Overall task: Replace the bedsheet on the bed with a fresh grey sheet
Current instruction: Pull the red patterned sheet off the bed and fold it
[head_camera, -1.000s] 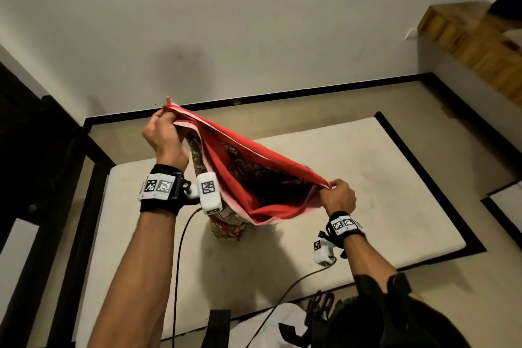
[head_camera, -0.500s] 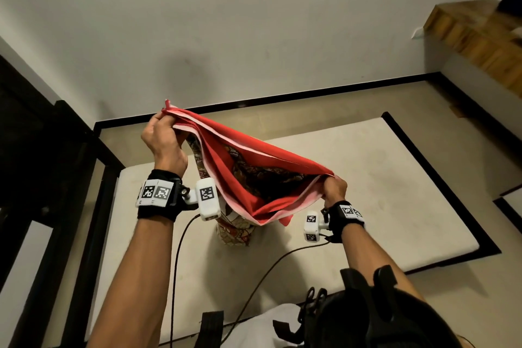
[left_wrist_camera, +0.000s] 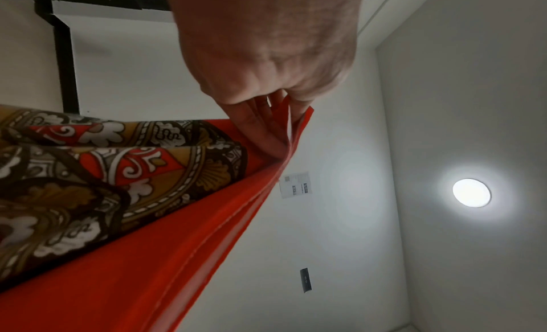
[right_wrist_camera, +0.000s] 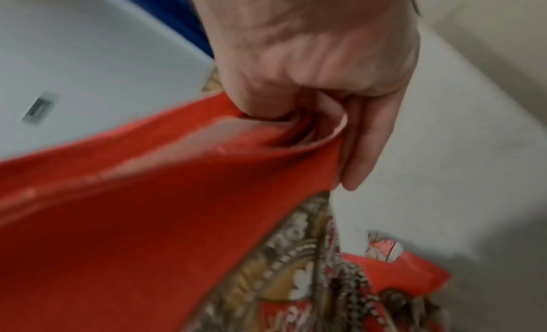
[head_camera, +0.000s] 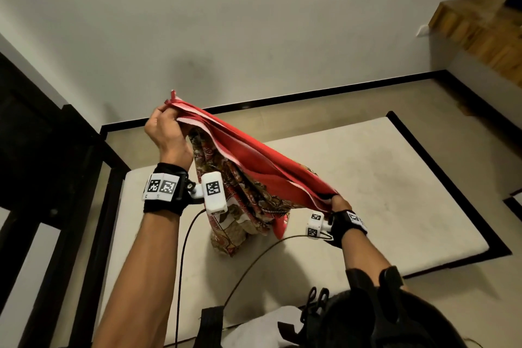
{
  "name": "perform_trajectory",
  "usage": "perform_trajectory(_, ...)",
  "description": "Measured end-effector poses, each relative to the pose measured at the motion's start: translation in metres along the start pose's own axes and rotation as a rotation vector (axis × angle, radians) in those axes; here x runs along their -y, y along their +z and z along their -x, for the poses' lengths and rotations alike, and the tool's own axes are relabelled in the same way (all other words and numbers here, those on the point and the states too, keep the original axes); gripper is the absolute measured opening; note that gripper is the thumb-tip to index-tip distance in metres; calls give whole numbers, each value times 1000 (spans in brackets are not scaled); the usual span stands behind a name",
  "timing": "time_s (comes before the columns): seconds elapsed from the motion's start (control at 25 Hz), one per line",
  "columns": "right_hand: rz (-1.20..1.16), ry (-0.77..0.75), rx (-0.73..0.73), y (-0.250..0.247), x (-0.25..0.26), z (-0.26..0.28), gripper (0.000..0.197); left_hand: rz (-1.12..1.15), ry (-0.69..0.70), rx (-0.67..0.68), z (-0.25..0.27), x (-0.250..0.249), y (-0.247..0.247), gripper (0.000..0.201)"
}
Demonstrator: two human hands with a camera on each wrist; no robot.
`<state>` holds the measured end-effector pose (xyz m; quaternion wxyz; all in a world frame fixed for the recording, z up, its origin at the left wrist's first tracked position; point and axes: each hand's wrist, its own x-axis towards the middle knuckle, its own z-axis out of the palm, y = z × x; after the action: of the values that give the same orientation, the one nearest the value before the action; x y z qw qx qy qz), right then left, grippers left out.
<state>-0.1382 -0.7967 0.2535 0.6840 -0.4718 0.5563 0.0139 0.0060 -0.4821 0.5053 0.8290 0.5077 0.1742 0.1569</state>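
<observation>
Red patterned bedsheet (head_camera: 254, 167): folded, hanging stretched in air above bare mattress (head_camera: 395, 178).
Left hand (head_camera: 165, 128): pinching raised end of red border, fingers clamped.
Right hand (head_camera: 340, 205): gripping lower end, fingers curled round cloth.

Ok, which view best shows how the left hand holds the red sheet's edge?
The left wrist view: the left hand pinches the stacked edges of the red patterned sheet at its fingertips, close up. The head view shows that grip from behind, raised higher than the right hand. The right wrist view shows only the right hand's grip.
</observation>
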Motion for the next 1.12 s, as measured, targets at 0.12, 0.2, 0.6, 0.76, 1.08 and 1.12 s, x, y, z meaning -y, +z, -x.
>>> perform_trajectory(0.12, 14, -101, 3, -2, 31, -2, 27, 20, -1, -81, -14, 0, -13, 13)
perform_trajectory(0.2, 181, -170, 2, 0, 65, 4, 17, 30, 6, -141, -27, -5, -23, 16)
perform_trajectory(0.6, 388, -729, 71, 47, 255, 97, 31, 163, 162, -324, -103, -75, -40, 18)
perform_trajectory(0.76, 326, -804, 56, 62, 273, 118, 27, 140, 140, -348, -106, -82, -42, 20)
perform_trajectory(1.08, 110, -938, 10, 72, 330, 164, 30, 147, 286, -287, -121, -113, -18, 7)
perform_trajectory(1.12, 102, -950, -5, 73, 333, 165, 29, 152, 299, -286, -123, -119, -17, 13)
